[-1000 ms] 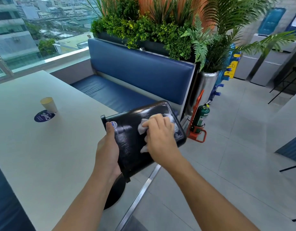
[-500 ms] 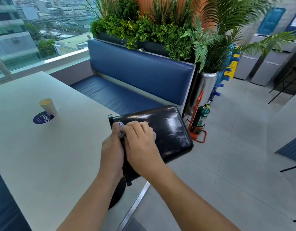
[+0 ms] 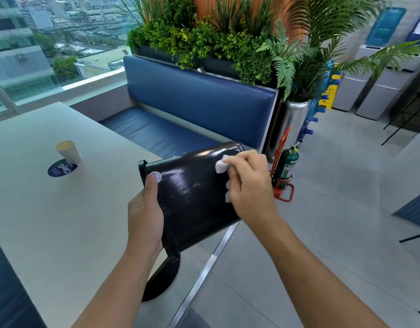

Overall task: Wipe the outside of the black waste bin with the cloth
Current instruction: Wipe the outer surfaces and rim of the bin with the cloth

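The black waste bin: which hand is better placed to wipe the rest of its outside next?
Probably the right hand: its fingers hold the cloth against the black waste bin. The left hand grips the rim end and steadies it.

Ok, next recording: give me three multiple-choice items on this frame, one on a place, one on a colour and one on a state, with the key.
1. Where does the paper cup stand?
A. on the blue bench
B. on the table
C. on the floor

2. What colour is the cloth?
A. white
B. yellow
C. red

3. How is the black waste bin placed?
A. upright on the floor
B. upside down on the table
C. tipped on its side, held by the left hand

Key:
1 B: the cup stands on the tabletop by a round blue sticker.
2 A: white folds show under the right hand.
3 C: its side faces up and the left hand grips its rim end.
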